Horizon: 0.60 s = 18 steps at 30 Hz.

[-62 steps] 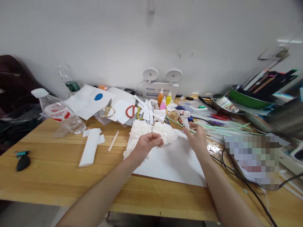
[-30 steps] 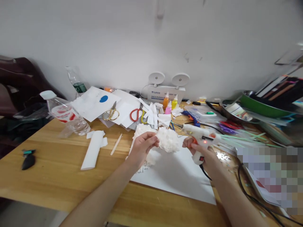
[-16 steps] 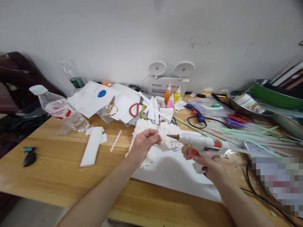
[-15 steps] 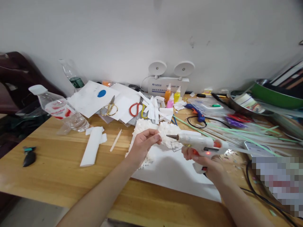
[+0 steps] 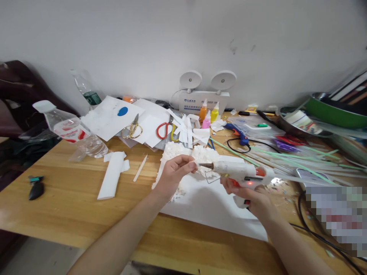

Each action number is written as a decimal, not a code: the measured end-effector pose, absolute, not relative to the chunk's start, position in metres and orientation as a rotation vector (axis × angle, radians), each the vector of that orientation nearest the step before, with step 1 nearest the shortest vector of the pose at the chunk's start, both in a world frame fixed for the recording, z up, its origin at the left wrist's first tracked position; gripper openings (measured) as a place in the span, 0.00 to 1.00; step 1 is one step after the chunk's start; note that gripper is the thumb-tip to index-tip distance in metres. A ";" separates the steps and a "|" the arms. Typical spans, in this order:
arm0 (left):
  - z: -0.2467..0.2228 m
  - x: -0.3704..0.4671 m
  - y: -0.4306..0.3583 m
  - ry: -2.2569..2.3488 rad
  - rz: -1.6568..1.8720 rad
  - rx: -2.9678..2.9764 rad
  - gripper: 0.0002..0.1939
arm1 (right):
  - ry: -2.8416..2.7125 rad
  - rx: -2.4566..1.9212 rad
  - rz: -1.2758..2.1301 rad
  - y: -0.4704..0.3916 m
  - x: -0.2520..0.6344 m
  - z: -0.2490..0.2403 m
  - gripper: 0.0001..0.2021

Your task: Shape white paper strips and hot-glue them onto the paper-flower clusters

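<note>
My right hand (image 5: 249, 198) is wrapped round the handle of a white glue gun (image 5: 233, 170), whose red light glows. Its metal nozzle points left, close to the fingertips of my left hand (image 5: 179, 172). Those fingers are pinched together; what lies between them is too small to make out. Beneath both hands a white sheet (image 5: 206, 206) lies on the table, with crumpled white paper pieces (image 5: 205, 156) covering its far and left parts. The left hand hides some of these pieces.
To the left are a white folded paper piece (image 5: 111, 175), a wooden stick (image 5: 140, 168) and a water bottle (image 5: 71, 130). Behind lie gold scissors (image 5: 132, 130), red-handled scissors (image 5: 163, 131), paint bottles (image 5: 206, 120) and a blue glue gun (image 5: 239, 133). Glue sticks and a black cable (image 5: 318, 240) are right.
The glue gun has moved slightly left, bringing its nozzle nearer to my left fingertips. My left hand stays almost in place, still pinched.
</note>
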<state>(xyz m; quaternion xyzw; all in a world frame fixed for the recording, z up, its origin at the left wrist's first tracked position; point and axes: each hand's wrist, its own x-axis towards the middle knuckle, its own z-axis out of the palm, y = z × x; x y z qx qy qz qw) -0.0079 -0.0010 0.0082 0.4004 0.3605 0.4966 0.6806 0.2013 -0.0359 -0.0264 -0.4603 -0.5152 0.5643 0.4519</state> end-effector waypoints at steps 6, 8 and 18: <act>0.008 -0.008 0.000 0.805 1.105 0.903 0.08 | -1.269 -1.198 1.363 -0.036 0.203 -0.028 0.08; 0.009 -0.007 0.000 0.803 1.103 0.901 0.07 | -1.272 -1.154 1.365 -0.035 0.203 -0.027 0.07; 0.009 -0.006 -0.001 0.793 1.097 0.889 0.07 | -1.252 -1.122 1.388 -0.034 0.205 -0.027 0.07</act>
